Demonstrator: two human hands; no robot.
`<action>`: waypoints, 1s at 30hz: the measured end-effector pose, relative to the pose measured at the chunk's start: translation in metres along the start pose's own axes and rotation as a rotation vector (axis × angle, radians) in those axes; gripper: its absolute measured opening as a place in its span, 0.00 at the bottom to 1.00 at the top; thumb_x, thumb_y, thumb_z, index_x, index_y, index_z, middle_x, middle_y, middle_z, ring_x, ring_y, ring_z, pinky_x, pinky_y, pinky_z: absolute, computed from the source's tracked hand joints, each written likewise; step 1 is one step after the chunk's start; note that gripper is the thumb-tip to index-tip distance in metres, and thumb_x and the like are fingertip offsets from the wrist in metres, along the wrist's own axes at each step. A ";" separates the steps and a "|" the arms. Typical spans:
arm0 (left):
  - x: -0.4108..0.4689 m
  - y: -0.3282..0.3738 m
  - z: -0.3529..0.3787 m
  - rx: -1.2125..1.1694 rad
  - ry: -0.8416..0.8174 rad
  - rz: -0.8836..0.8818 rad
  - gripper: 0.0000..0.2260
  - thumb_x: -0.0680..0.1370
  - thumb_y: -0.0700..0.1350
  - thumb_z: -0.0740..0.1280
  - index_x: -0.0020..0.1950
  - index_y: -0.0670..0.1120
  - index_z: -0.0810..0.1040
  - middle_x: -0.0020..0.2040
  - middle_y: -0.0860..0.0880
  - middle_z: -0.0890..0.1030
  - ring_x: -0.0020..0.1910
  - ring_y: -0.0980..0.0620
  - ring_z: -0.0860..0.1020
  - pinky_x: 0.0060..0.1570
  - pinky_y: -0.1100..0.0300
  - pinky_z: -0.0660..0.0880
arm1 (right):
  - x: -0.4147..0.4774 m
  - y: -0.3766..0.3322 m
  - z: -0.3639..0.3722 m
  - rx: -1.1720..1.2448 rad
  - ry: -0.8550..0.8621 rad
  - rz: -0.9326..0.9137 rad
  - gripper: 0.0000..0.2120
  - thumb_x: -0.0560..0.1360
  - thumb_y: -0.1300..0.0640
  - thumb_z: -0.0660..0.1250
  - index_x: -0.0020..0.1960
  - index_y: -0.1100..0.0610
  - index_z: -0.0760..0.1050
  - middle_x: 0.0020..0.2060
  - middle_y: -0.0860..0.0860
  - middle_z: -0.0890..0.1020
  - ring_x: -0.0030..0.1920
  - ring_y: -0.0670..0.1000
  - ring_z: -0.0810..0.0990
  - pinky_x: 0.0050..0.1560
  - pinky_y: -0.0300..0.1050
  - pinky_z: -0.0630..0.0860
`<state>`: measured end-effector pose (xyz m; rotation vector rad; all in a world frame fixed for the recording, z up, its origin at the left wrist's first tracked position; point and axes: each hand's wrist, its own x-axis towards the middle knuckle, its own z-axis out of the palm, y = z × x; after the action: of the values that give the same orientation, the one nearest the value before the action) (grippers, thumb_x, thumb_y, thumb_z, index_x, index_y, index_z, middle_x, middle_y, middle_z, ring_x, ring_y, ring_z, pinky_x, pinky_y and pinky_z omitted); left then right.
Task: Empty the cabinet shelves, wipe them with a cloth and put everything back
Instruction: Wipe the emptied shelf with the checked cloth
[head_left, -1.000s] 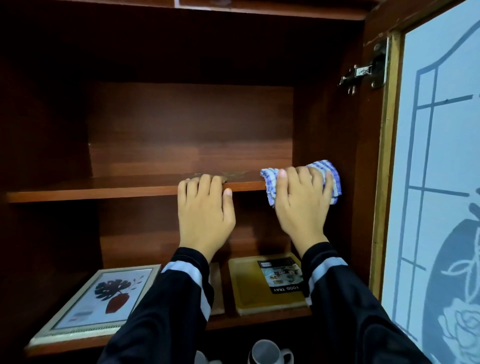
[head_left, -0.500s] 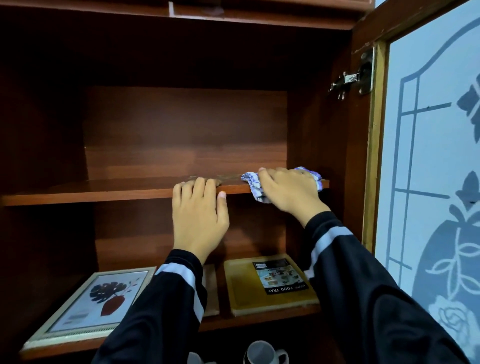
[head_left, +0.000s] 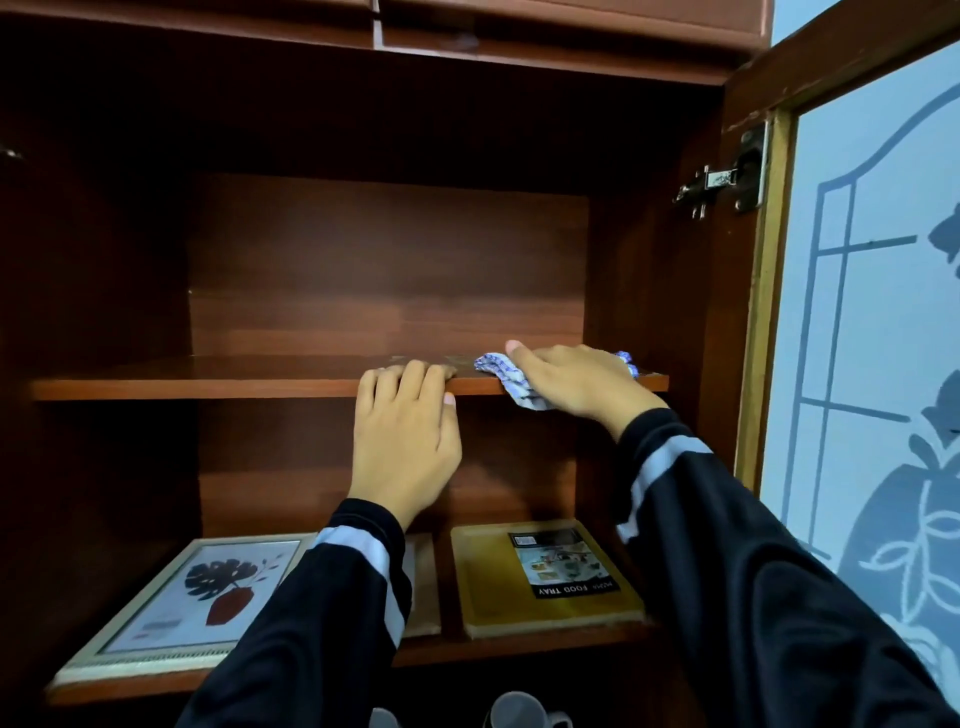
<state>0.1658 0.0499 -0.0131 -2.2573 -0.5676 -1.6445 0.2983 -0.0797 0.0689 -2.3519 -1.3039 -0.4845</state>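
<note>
Head camera: A person's left hand (head_left: 408, 431) grips the upper shelf (head_left: 208, 382) of a dark wooden cabinet. Its four fingers (head_left: 410, 376) are pressed together and hooked over the front edge, with the thumb lying against the lip below them. Just to the right of those fingers, the right hand (head_left: 576, 382) lies flat on the shelf top, pressing down a blue-and-white checked cloth (head_left: 506, 376). The right hand's fingers are fairly straight and close together, pointing left along the shelf. The cloth is bunched beneath them. One fold spills out past the fingertips and droops over the shelf edge, and a small corner shows behind the knuckles on the far side. The two hands are near each other but apart, with the cloth's loose fold between them.

Below the left wrist, on the lower shelf (head_left: 519, 644), a framed leaf print (head_left: 192, 597) lies flat. A yellow food tray (head_left: 493, 587) lies below the right hand's fingers. A pale board (head_left: 423, 587) between them is partly hidden by the left sleeve (head_left: 332, 597). Right of the right hand, the frosted glass door (head_left: 872, 338) stands open on its hinge (head_left: 722, 179).
</note>
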 end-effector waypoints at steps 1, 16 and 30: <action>0.000 0.000 0.000 -0.001 -0.003 0.002 0.13 0.79 0.46 0.57 0.57 0.46 0.78 0.51 0.50 0.78 0.53 0.46 0.73 0.61 0.51 0.64 | -0.004 0.006 -0.001 0.012 0.014 -0.001 0.32 0.82 0.36 0.39 0.57 0.49 0.79 0.59 0.51 0.81 0.66 0.57 0.73 0.58 0.51 0.64; 0.001 -0.008 -0.008 0.058 -0.048 0.060 0.16 0.77 0.47 0.59 0.61 0.49 0.79 0.57 0.50 0.80 0.56 0.45 0.75 0.63 0.51 0.63 | -0.005 0.005 -0.002 0.040 0.034 0.004 0.37 0.81 0.35 0.36 0.50 0.54 0.79 0.48 0.52 0.79 0.63 0.57 0.73 0.57 0.51 0.64; -0.015 -0.094 -0.051 0.111 -0.069 -0.034 0.16 0.80 0.51 0.56 0.62 0.51 0.78 0.59 0.51 0.79 0.62 0.48 0.74 0.69 0.47 0.61 | 0.006 -0.045 0.007 0.096 -0.017 -0.028 0.32 0.81 0.33 0.41 0.66 0.46 0.76 0.67 0.49 0.77 0.70 0.56 0.70 0.57 0.48 0.62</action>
<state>0.0739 0.1075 -0.0113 -2.2430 -0.6995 -1.5154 0.2635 -0.0501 0.0742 -2.2665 -1.3393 -0.4014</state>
